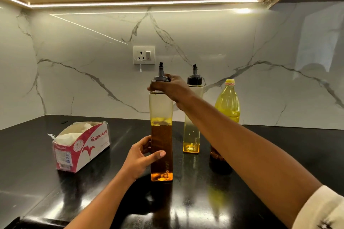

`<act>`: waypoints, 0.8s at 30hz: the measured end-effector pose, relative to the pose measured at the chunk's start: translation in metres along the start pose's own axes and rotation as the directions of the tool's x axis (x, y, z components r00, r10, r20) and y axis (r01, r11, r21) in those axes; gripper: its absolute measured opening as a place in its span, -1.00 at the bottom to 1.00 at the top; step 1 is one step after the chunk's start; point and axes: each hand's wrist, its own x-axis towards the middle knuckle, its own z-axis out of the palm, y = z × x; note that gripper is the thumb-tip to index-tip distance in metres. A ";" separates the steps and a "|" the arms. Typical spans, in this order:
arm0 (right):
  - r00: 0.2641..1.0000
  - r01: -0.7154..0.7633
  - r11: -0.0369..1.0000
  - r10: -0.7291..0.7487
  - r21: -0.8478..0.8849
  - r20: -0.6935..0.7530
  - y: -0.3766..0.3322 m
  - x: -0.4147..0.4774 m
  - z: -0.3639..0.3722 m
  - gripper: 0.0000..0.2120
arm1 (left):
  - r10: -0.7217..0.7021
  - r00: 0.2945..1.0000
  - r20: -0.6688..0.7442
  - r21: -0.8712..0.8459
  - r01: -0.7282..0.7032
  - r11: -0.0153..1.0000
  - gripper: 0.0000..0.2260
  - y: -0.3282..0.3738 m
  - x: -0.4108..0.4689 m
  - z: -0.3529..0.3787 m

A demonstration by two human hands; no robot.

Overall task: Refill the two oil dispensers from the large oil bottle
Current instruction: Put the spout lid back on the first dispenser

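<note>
A tall clear oil dispenser (161, 132), about half full of amber oil, stands on the black counter (111, 201) in the middle. My left hand (141, 156) grips its lower body. My right hand (167, 87) grips its grey spout cap (161, 76) at the top. A second dispenser (192, 126) with a black cap stands behind to the right, holding a little yellow oil at the bottom. The large oil bottle (228, 102) with a yellow cap stands further right, partly hidden by my right forearm.
A red and white tissue box (80, 147) lies on the counter to the left. A wall socket (143, 55) sits on the marble backsplash behind the dispensers. Cabinets with a light strip hang overhead.
</note>
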 end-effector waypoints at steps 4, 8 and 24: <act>0.980 -0.024 0.973 -0.022 -0.228 -0.198 0.001 -0.002 0.010 -0.57 | 0.019 0.999 -0.026 0.046 -0.018 0.999 -0.43 -0.002 -0.001 0.002; 0.974 -0.013 0.942 -0.063 -0.336 -0.216 -0.005 -0.002 0.013 -0.59 | -0.014 1.000 -0.022 0.017 0.014 1.000 -0.34 -0.004 -0.001 0.000; 1.000 0.021 1.000 -0.021 -0.021 -0.015 0.005 0.007 -0.002 -0.73 | -0.014 1.000 0.001 -0.027 0.014 1.000 -0.27 -0.004 0.003 0.001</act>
